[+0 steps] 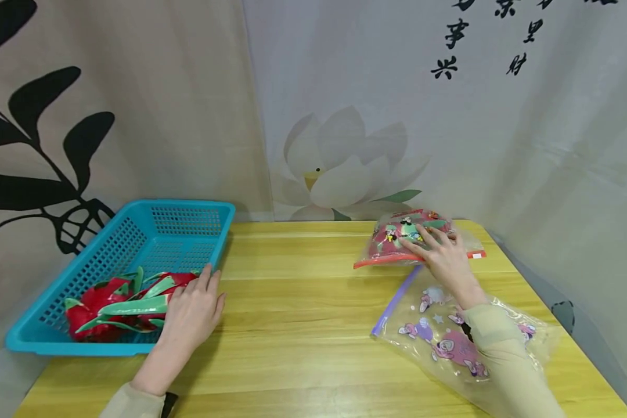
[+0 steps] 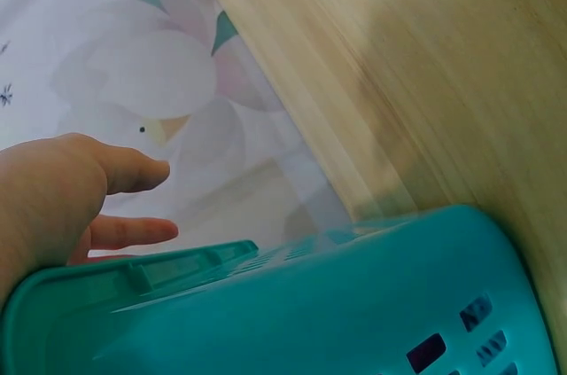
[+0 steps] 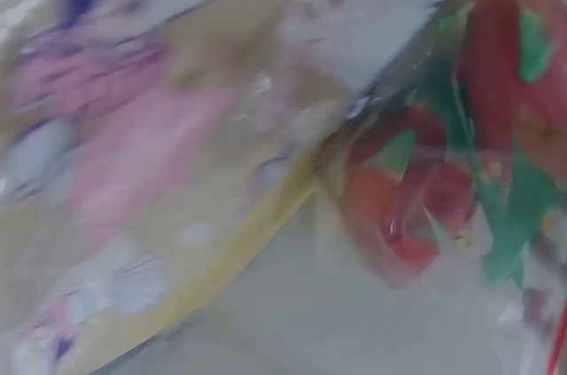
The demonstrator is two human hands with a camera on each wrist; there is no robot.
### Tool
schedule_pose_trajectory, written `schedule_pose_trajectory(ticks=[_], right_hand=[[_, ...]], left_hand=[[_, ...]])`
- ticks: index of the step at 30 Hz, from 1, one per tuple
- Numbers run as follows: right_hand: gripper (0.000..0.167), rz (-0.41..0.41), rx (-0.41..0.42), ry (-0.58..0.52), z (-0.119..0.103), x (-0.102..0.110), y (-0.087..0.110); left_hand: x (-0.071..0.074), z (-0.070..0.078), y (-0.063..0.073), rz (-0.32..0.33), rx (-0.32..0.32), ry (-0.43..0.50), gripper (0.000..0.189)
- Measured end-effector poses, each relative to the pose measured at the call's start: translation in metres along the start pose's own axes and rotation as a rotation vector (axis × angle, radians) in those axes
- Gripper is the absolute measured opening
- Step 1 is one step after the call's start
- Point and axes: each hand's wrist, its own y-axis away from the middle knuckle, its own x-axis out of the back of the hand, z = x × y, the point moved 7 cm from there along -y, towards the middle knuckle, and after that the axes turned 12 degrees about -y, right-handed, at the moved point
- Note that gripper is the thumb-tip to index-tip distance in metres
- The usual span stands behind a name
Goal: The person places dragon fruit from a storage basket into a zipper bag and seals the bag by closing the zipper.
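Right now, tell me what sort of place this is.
Probably an indoor tabletop workspace, perhaps a staged one: a wood-grain table in front of a lotus-printed fabric backdrop, with a blue plastic basket holding what look like dragon fruits on it.

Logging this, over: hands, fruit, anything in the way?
Left hand at basket rim, by red fruit. Right hand on filled bag. Flat purple-edged bag below right sleeve.

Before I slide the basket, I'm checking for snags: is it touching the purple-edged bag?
Apart. The head view shows bare table between the blue basket and the purple-edged bag.
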Motion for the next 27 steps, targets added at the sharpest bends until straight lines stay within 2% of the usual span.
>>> schedule_pose_trajectory(ticks=[6, 10, 14, 18, 20, 22, 27], right_hand=[[0.079, -0.071, -0.006, -0.115, 0.008, -0.002, 0.015], [0.078, -0.081, -0.037, -0.149, -0.004, 0.010, 0.016], [0.069, 0.025, -0.040, -0.111, -0.034, 0.028, 0.014], [0.045, 0.176, 0.023, -0.104, -0.072, 0.037, 0.016], [0.033, 0.184, 0.025, -0.112, -0.088, 0.035, 0.018], [0.024, 0.106, -0.047, -0.155, -0.097, 0.026, 0.019], [0.026, -0.256, -0.383, -0.283, -0.098, -0.004, 0.028]], left_hand=[[0.000, -0.001, 0.000, 0.014, -0.004, -0.003, 0.049], [-0.001, 0.000, 0.000, 0.002, -0.009, 0.003, 0.049], [-0.003, 0.001, 0.000, -0.017, -0.011, 0.009, 0.049], [-0.002, 0.001, 0.001, -0.012, -0.016, 0.009, 0.049], [-0.001, 0.001, 0.001, -0.002, -0.021, 0.009, 0.049], [-0.001, 0.002, 0.001, 0.007, -0.025, 0.008, 0.049], [0.000, 0.002, 0.000, 0.007, -0.026, 0.011, 0.048]])
